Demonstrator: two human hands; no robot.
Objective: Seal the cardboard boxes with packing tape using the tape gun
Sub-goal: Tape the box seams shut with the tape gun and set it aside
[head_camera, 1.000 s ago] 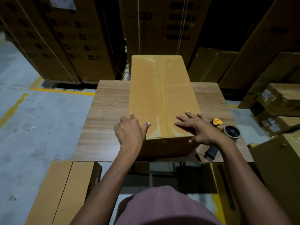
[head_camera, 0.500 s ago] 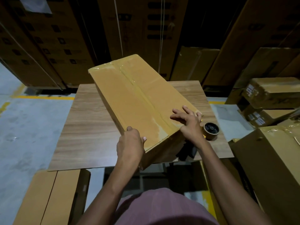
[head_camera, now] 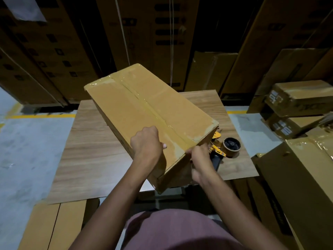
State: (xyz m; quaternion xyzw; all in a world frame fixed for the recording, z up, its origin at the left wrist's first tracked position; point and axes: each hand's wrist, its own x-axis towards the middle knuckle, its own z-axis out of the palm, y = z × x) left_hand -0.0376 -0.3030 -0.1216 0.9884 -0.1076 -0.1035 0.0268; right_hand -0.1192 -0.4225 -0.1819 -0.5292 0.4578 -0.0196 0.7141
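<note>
Here, I see both hands gripping the taped box (head_camera: pixel 144 112) tilted over the table (head_camera: pixel 93 141): L hand (head_camera: pixel 146 144) fingers curled on its top, R hand (head_camera: pixel 201 164) clasping its near end; tape gun (head_camera: pixel 223 150) beside

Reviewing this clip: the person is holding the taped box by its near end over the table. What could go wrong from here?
1. The box is tilted and held only at its near end by the left hand and right hand; it could slip or drop.
2. The tape gun lies on the table right beside the box's near right corner; the box might knock it toward the table's edge.
</note>
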